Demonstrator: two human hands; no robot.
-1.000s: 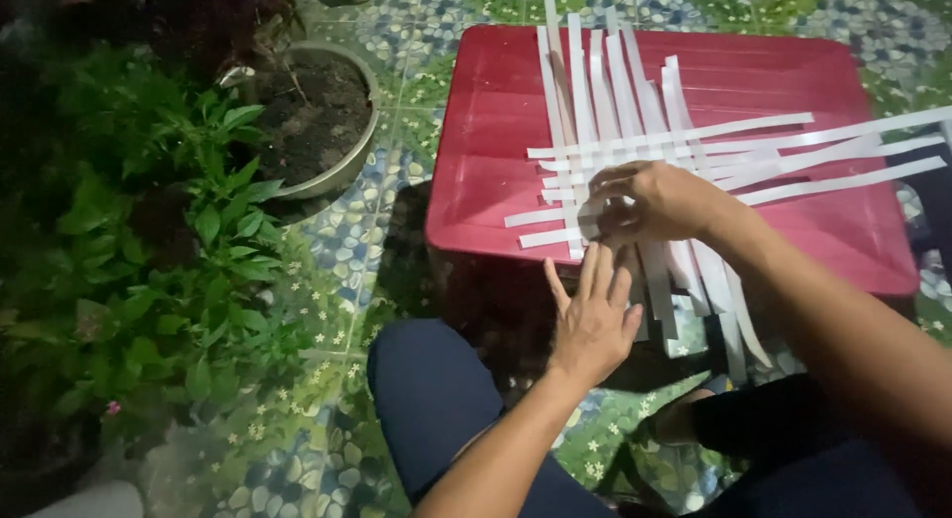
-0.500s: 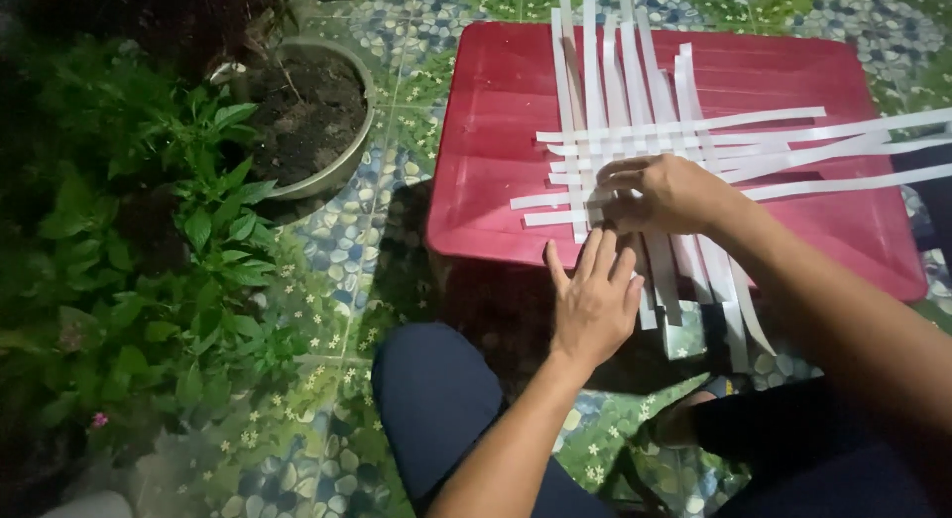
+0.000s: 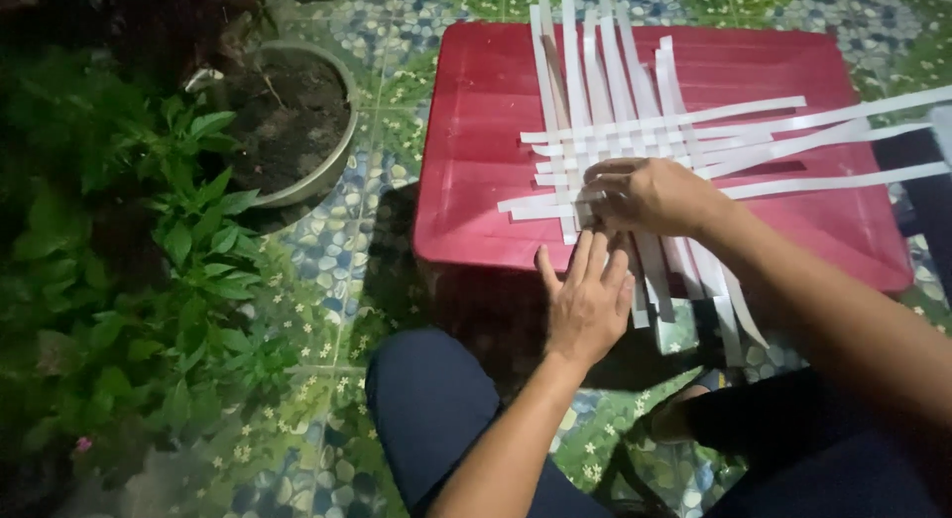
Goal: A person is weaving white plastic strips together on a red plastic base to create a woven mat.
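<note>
Strips are pinched by right hand; left hand lies flat, fingers together. Released, the weave could loosen.

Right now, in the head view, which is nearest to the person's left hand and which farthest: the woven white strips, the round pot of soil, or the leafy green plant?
From the left hand:
1. Woven white strips, touching its fingertips, on the red lid.
2. Round pot of soil, up to the left on the tiled floor.
3. Leafy green plant, far left, its nearest leaves about as close as the pot, so these two are hard to rank.
</note>
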